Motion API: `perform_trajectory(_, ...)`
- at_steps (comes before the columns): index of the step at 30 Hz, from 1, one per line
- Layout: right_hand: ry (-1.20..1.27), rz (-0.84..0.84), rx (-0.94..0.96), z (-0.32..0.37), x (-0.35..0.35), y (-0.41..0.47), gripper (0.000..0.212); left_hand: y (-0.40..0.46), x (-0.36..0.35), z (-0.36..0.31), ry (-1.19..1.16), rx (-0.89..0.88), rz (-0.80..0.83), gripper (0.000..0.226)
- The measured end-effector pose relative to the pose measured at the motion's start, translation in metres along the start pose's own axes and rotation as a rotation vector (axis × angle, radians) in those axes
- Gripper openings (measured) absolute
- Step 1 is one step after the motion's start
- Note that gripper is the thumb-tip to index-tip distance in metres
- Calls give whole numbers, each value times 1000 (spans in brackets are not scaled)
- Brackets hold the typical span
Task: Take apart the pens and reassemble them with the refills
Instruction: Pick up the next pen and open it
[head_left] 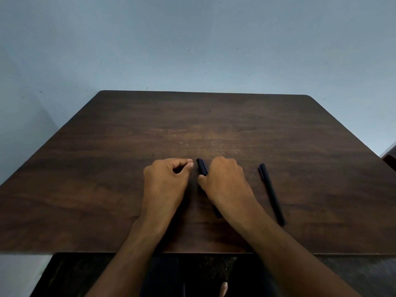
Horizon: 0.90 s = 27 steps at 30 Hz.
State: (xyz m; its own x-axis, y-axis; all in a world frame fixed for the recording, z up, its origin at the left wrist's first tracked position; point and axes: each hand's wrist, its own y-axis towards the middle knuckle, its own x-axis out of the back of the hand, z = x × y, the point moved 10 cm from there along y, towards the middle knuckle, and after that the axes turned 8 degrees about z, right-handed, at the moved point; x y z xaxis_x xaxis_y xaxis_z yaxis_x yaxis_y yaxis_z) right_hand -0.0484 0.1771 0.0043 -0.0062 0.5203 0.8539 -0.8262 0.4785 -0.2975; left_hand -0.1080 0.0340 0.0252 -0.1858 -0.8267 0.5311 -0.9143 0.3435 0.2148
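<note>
Two black pens with thin blue clips are on the dark wooden table [107, 168]. My right hand [225, 181] is closed around the first pen [202, 167]; its capped end sticks out past my thumb and its other end shows below my wrist. Just left of it rests my left hand [166, 179], fingers curled, thumb against forefinger, with nothing visible in it. The second pen [271, 192] lies capped and untouched to the right of my right hand, pointing away from me.
A pale blue wall stands behind the table's far edge. The near edge of the table runs across just above my lap. A dark object edges in at the far right [391, 157].
</note>
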Motion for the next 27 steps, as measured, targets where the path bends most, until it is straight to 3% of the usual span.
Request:
perform_trajectory(7,106,-62,86,-2,13,-14,37,-1,-13,3,-199,56,100,17)
perform_trajectory(11,104,-81,148,-2,17,-22,30,-1,-35,16,-578,227,210,19)
perform_trajectory(15,315,-151,190,-13,23,-31,20,-2,-47,19,-841,290,323,23)
perform_trajectory(19,626,-50,271,-16,13,-29,12,-2,-46,12,-874,249,334,17)
perform_trajectory(27,508,-124,378,-10,28,-42,25,-3,-41,4,-857,197,295,13)
